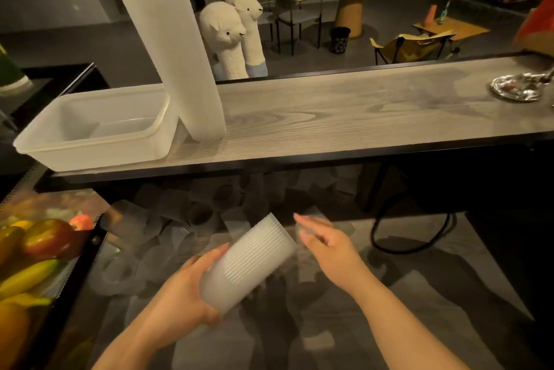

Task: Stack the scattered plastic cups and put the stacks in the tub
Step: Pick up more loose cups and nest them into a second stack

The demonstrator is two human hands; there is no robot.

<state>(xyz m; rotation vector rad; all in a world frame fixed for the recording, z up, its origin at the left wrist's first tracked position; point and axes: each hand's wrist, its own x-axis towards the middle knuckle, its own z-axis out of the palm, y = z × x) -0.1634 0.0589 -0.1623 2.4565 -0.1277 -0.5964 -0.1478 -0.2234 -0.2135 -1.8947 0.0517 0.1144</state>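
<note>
Left hand (pixel 186 288) wrapped around a short stack (pixel 248 264) of ribbed translucent cups, tilted with its open end toward 1 o'clock. Right hand (pixel 326 245) just beside that open end, at about 2 o'clock from it, blurred; a faint cup shape between the fingers, but cannot tell whether actually gripped. Loose cups (pixel 198 216) scattered on the dark lower surface at 12 o'clock from the hands, under the edge of the wooden counter (pixel 344 118). Tub (pixel 93 133) on the counter's left end, at 10 o'clock from the hands, nothing visible inside. Very tall stack (pixel 180 49) standing on the counter, touching the tub's right rim and leaning toward 11 o'clock, top out of frame. Fruit (pixel 33 252) at 9 o'clock. Silver dish (pixel 518 89) at the counter's far right. Two plush alpacas (pixel 230 37) behind the counter at 12 o'clock.
</note>
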